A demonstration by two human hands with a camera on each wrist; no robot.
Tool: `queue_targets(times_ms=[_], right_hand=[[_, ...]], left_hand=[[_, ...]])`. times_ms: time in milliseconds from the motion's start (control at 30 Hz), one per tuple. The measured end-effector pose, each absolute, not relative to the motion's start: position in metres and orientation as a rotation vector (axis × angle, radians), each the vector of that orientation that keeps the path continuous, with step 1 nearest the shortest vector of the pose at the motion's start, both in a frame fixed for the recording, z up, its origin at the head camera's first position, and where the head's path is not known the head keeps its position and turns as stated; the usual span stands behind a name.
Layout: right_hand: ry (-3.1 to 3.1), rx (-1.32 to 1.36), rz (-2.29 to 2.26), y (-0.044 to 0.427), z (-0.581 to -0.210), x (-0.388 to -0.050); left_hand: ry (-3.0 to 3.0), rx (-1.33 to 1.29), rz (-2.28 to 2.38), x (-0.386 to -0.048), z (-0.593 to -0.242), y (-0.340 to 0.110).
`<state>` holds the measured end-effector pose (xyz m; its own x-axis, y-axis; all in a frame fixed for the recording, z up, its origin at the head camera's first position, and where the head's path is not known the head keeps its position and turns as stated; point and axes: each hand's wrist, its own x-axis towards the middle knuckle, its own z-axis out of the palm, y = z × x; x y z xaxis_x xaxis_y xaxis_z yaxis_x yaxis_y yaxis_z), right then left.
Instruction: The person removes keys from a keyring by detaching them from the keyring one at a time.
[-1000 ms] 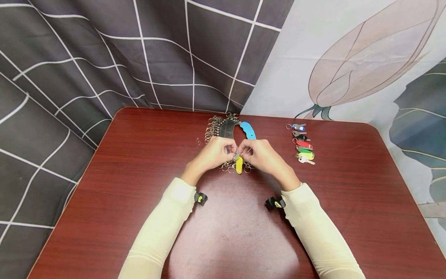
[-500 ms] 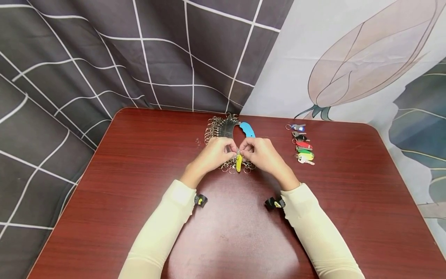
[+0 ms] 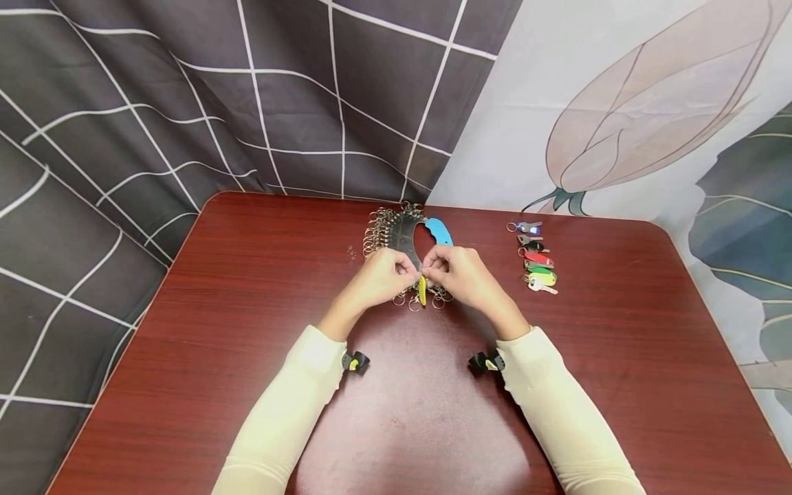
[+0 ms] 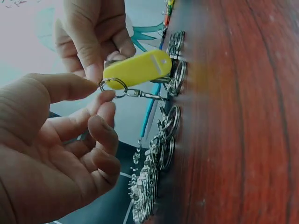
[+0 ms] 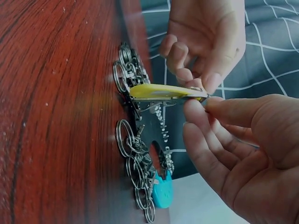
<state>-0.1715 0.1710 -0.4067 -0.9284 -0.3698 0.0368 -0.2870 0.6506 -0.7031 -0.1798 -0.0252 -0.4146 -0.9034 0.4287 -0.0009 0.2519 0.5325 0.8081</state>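
In the head view my left hand and right hand meet over the near end of a dark curved key holder. The yellow key tag hangs between them on a split ring, which joins a metal swivel clasp. The left thumb and finger pinch this ring in the left wrist view. My right thumb and forefinger pinch the same ring end, at the tip of the tag, in the right wrist view. A key lies along the tag's underside. Fingertips hide where the ring's ends are.
The dark plate of the holder bears a blue handle and several clasps with empty rings. To the right, a column of tagged keys lies on the red-brown table: blue, black, red, green and yellow-green.
The yellow tag has turned from facing up to nearly edge-on between the fingers. Both hands stay at the same spot, with only small finger shifts.
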Motion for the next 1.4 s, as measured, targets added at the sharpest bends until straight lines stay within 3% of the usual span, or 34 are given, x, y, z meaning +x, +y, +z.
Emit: queue_targets(times_ms=[1400], right_hand=[[2.898,-0.657,-0.993,0.1664,-0.4071,-0.1696]], left_hand=[[2.543,0.525,1.348,-0.1769,-0.4171,-0.0291]])
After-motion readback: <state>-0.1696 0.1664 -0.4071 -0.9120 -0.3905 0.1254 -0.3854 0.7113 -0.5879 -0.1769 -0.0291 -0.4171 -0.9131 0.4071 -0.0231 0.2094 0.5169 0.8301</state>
